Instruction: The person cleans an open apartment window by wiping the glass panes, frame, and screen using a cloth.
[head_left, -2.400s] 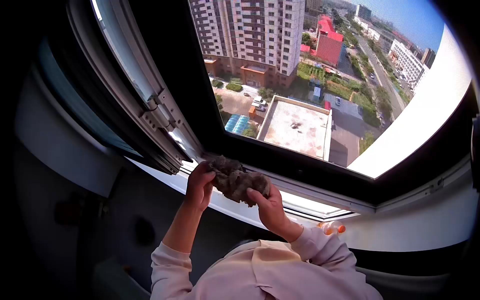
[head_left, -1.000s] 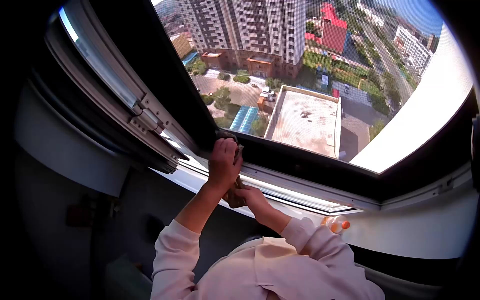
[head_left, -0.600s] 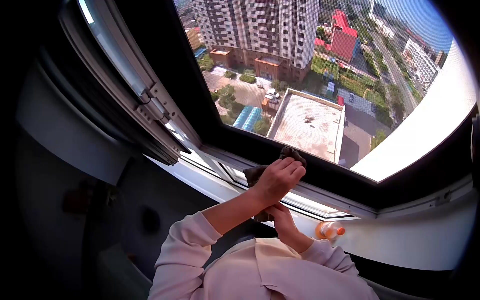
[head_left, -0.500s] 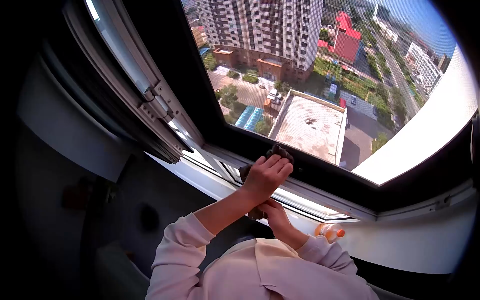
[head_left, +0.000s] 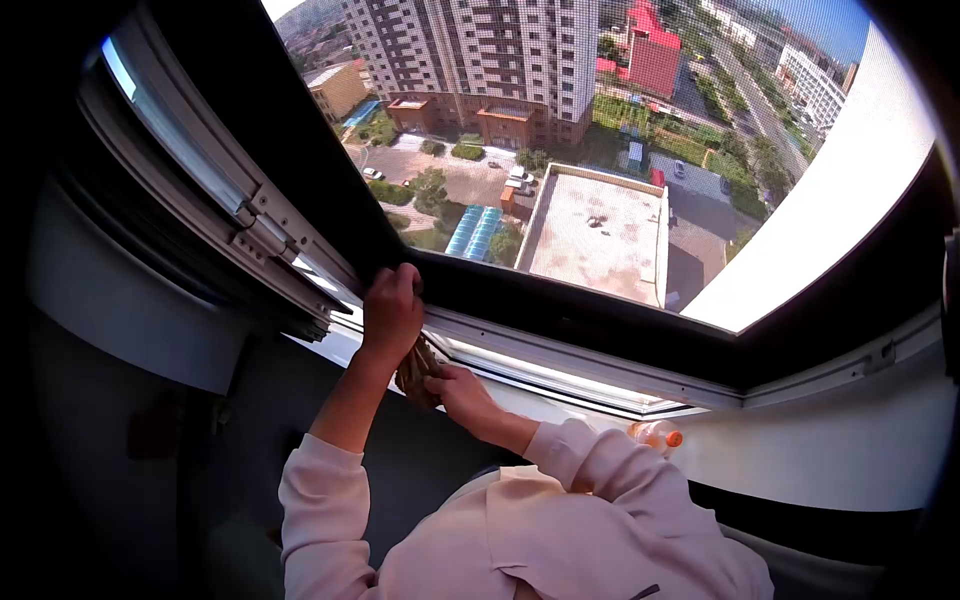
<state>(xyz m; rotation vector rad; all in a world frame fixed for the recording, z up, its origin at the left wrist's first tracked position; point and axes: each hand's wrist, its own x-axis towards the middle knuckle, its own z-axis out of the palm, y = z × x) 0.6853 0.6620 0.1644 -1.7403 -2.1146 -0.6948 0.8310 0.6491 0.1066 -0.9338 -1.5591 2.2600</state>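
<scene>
My left hand [head_left: 393, 315] is closed at the lower left corner of the black window frame [head_left: 540, 305]. A crumpled brown-grey cloth [head_left: 415, 378] hangs below it, its upper part hidden by the fingers. Lower and to the right, my right hand [head_left: 465, 397] pinches the cloth's hanging end between thumb and fingers, just over the white sill [head_left: 540, 400]. The two hands are apart, joined by the cloth.
An open window sash with a metal hinge [head_left: 268, 232] stands at the left. A clear bottle with an orange cap [head_left: 660, 436] is on the sill at the right. Through the mesh screen, tall buildings, a flat roof [head_left: 590, 235] and a road show far below.
Both hands and the cloth have moved left along the bottom of the frame, from near its middle to the left corner. The camera view has shifted a little too.
</scene>
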